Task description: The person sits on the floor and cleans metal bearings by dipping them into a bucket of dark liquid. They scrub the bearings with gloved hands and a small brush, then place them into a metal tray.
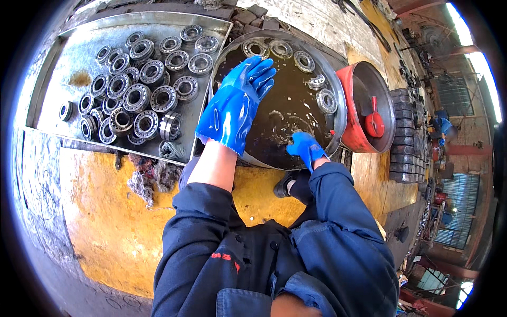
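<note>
Over the basin (338, 100) of dark liquid, the left hand (235, 103) in a blue glove hovers flat, fingers spread, holding nothing. Right hand (306, 148) dips at the near rim, its fingers under the surface, so I cannot tell its grip. Bearings (317, 82) soak along the far rim; others lie on the tray (63, 68) at left, likely draining.

- The left hand (236, 105), in a wet blue glove, hovers flat and spread over the near rim of a round metal basin (338, 95) of dark liquid.
- The right hand (305, 147), gloved the same, dips its fingers into that liquid.
- Several bearings (304, 61) lie along the basin's far edge.
- More cleaned bearings (136, 98) crowd a metal tray (63, 68) to the left.
- A red tub (353, 119) sits right of the basin.
</note>
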### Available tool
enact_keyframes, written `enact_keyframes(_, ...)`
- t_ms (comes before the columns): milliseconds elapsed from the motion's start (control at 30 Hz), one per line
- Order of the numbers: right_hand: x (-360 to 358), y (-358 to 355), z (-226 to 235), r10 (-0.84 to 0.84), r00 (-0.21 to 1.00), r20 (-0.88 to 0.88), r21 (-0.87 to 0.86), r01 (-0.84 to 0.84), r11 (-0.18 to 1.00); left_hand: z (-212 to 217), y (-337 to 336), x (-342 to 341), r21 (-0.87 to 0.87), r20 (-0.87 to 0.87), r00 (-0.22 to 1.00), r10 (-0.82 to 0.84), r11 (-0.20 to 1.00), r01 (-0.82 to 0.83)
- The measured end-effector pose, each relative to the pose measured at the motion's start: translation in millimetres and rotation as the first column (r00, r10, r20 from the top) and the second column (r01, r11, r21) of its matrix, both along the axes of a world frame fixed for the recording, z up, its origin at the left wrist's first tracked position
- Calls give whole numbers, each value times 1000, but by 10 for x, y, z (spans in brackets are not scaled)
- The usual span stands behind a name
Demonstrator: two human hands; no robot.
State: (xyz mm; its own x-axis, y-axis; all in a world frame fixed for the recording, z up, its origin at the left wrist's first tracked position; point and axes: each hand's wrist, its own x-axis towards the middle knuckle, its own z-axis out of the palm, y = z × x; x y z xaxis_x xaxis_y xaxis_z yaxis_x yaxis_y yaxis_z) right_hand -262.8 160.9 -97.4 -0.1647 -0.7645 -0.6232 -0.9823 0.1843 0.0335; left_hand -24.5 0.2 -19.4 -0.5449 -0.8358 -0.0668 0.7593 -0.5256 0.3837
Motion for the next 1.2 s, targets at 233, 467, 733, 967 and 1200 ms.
enact_keyframes(233, 111, -8, -101, 179, 963, -203, 107, -160, 981, 31, 49, -45, 15, -28, 999, 37, 999, -37)
enact_keyframes(467, -239, 172, -347, 61, 992, 115, -201, -37, 979, 34, 27, 20, -28, 35, 999, 21, 999, -20)
enact_keyframes(733, 165, 28, -63, 342, 905, -253, 47, -342, 939, 213, -6, 1, 61, 119, 989, -89, 995, 82)
enact_keyframes(967, -261, 251, -309, -253, 927, 278, -174, 308, 936, 190, 45, 0, 5, 76, 995, -65, 998, 65)
enact_keyframes(1200, 119, 32, -164, 438, 867, -236, 156, -411, 898, 247, 82, 1, 27, 42, 998, -51, 998, 50)
